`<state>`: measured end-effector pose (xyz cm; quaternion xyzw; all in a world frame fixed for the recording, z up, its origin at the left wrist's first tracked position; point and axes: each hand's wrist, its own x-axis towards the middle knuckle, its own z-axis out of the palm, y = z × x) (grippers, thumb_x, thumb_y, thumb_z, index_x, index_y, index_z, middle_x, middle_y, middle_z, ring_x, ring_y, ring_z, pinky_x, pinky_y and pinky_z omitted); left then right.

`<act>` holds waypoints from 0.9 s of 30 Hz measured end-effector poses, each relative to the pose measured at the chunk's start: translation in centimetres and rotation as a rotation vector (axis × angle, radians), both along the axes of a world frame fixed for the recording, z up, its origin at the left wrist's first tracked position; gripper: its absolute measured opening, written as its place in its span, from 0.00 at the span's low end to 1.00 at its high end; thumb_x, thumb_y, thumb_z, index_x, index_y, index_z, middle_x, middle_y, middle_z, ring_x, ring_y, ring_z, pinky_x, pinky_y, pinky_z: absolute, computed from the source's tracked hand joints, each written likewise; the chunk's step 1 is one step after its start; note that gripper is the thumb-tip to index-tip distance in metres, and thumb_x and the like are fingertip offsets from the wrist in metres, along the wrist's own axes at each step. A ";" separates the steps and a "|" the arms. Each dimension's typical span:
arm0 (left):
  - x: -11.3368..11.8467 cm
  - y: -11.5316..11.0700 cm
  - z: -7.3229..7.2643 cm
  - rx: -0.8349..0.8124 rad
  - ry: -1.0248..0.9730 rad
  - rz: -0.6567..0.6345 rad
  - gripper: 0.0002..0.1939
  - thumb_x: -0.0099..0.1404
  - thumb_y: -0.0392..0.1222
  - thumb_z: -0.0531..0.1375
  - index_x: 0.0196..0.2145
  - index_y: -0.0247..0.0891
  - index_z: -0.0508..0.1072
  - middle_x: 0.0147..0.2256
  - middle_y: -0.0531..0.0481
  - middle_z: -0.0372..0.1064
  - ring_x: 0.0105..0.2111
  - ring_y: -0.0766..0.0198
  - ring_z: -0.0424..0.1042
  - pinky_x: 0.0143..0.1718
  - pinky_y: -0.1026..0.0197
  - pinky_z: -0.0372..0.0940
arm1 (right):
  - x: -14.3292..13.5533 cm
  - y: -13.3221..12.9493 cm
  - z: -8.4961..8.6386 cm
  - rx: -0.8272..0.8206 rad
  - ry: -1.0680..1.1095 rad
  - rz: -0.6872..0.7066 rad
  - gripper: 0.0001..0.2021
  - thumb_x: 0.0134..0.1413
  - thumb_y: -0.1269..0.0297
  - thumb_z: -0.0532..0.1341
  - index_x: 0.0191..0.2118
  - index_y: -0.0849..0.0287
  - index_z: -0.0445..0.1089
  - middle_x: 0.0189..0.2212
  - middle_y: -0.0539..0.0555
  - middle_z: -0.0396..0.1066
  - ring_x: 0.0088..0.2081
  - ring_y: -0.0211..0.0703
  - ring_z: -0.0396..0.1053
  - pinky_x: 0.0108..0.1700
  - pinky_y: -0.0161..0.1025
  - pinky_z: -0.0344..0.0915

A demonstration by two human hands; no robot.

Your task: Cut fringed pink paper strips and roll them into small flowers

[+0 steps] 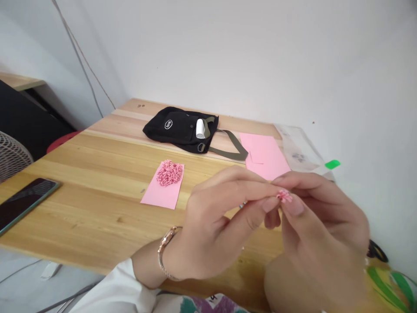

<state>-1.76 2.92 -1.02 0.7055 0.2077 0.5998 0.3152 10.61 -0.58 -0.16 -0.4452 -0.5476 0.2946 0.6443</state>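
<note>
A small bundle of pink paper curls [284,195] is pinched between the fingertips of both hands, above the table. My left hand [224,221], with a watch on its wrist, grips the bundle's left side with thumb and forefinger. From the other side my right hand [321,221] presses its thumb and fingers on the same piece; its underside is hidden by the fingers. Farther left, a pile of similar pink curled pieces [169,173] lies on a small pink paper sheet [163,195].
On the wooden table [97,204] lie a black bag [177,129] with olive straps, pink paper sheets [265,152], a clear plastic sleeve [298,145] and a phone [24,202]. A white wall [260,56] stands behind. A fan [13,156] is at the left edge.
</note>
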 end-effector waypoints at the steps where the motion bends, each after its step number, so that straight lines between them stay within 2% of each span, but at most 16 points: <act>1: 0.0 0.0 0.0 -0.004 -0.004 0.001 0.06 0.62 0.33 0.58 0.33 0.39 0.75 0.25 0.52 0.72 0.28 0.68 0.71 0.28 0.65 0.69 | 0.0 0.0 0.0 -0.003 -0.006 0.002 0.04 0.52 0.69 0.62 0.34 0.54 0.73 0.21 0.48 0.70 0.20 0.35 0.65 0.17 0.32 0.65; 8: -0.2 0.3 0.0 -0.052 -0.063 -0.054 0.04 0.60 0.33 0.60 0.31 0.39 0.76 0.24 0.53 0.72 0.26 0.68 0.71 0.26 0.66 0.68 | -0.1 -0.2 -0.1 0.025 -0.057 0.006 0.04 0.54 0.68 0.60 0.35 0.54 0.71 0.23 0.49 0.69 0.22 0.36 0.66 0.17 0.32 0.65; 18: -0.8 0.8 -0.2 -0.259 -0.158 -0.382 0.05 0.58 0.31 0.62 0.31 0.39 0.76 0.25 0.53 0.72 0.26 0.69 0.72 0.26 0.66 0.68 | 0.4 -0.2 0.0 -0.014 0.013 0.142 0.02 0.51 0.64 0.64 0.32 0.54 0.72 0.22 0.49 0.68 0.19 0.34 0.62 0.17 0.33 0.62; 23: -0.8 0.7 -0.2 -0.354 -0.191 -0.448 0.02 0.57 0.34 0.64 0.28 0.39 0.76 0.25 0.52 0.72 0.25 0.69 0.71 0.24 0.65 0.67 | 0.6 -0.3 0.1 -0.007 -0.017 0.164 0.03 0.51 0.63 0.64 0.32 0.54 0.72 0.23 0.49 0.69 0.21 0.35 0.63 0.21 0.34 0.65; 27: -0.8 0.7 -0.3 -0.445 -0.219 -0.529 0.05 0.54 0.31 0.65 0.28 0.38 0.76 0.26 0.51 0.73 0.26 0.70 0.70 0.26 0.67 0.65 | 0.7 -0.2 0.0 -0.049 0.021 0.212 0.04 0.49 0.61 0.65 0.32 0.53 0.73 0.23 0.50 0.69 0.22 0.37 0.65 0.21 0.36 0.65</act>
